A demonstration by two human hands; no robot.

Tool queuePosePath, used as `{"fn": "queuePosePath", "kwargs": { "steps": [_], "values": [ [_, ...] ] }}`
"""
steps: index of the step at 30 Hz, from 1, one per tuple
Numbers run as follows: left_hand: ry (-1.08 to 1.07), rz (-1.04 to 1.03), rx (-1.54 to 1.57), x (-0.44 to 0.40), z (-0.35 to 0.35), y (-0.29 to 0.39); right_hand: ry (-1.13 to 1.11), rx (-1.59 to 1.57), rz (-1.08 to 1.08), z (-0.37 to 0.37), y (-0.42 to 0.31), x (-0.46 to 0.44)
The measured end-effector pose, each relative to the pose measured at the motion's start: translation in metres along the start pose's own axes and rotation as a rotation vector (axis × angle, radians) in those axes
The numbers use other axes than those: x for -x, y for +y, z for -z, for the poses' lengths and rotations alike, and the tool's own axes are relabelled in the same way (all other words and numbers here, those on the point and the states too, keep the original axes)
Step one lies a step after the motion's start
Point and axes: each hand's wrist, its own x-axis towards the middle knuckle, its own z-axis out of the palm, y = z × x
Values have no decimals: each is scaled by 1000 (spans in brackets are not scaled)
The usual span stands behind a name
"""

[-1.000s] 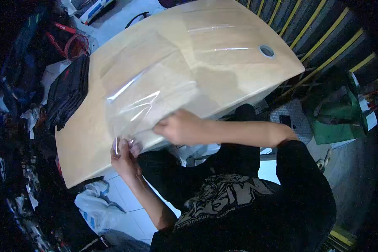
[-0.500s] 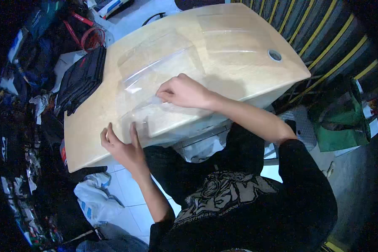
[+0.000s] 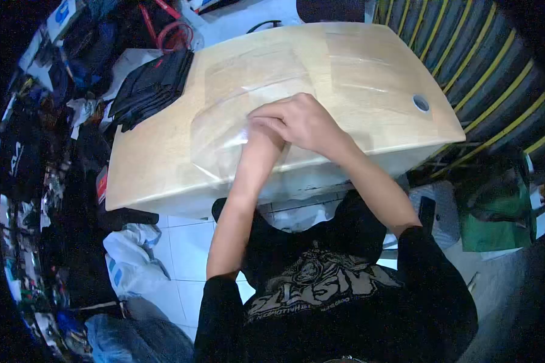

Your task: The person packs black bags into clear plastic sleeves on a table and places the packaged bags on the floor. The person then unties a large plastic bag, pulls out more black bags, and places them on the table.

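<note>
Left hand [image 3: 264,134] has moved inward since the earlier frame to meet the right hand [image 3: 307,123]. Hands together, the right overlapping the left; hidden fingertips prevent telling whether either grips the clear film [image 3: 215,138]. Film lies on the bench [image 3: 145,172], beneath and left of the hands; a black stack [image 3: 151,85] rests beyond it, farther left. Handling such thin film probably calls for a light fingertip pinch at its edge, wrists low, and an even, slow pull to limit creasing.
</note>
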Motion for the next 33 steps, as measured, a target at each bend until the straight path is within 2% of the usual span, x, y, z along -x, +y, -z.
{"fn": "queuePosePath", "kwargs": {
  "steps": [3,6,9,10,11,13,14,15,17,18,21,22,25,27,28,31,32,33],
  "values": [
    [-345,231,-84,-21,-48,-60,101,-91,72,4,-17,6],
    [126,569,124,-55,-50,-91,88,-121,10,6,-34,23],
    [-72,1085,922,-86,-9,-100,54,-226,-105,21,-55,45],
    [-32,876,1541,-78,-16,-137,22,-270,-149,27,-62,55],
    [-127,720,2159,-71,-23,-174,37,-284,-157,29,-65,66],
    [739,1004,2030,-79,-13,-144,48,-315,-210,33,-69,84],
    [737,881,2367,-71,-4,-146,43,-328,-260,36,-70,93],
    [767,837,2241,-66,-2,-149,39,-342,-311,38,-70,98],
    [807,755,1989,-59,-14,-152,13,-309,-267,40,-67,103],
    [875,841,1942,-70,-3,-131,0,-293,-250,38,-67,105],
    [930,858,2016,-77,-4,-122,-107,-234,-20,22,-71,101],
    [933,848,2050,-78,-5,-122,-68,-218,-7,10,-73,105],
    [955,814,2145,-82,-6,-130,192,119,73,14,-110,104],
    [961,790,2170,-85,-4,-131,200,-263,317,-11,-111,140],
    [964,779,2170,-88,-3,-132,71,-257,276,-21,-119,140],
    [882,832,2093,-101,-19,-129,-75,130,55,-31,-124,133],
    [810,902,2119,-104,-22,-134,-142,14,-90,-31,-130,132],
    [797,867,2082,-116,-20,-135,-148,6,-217,-33,-129,127]
  ]
}}
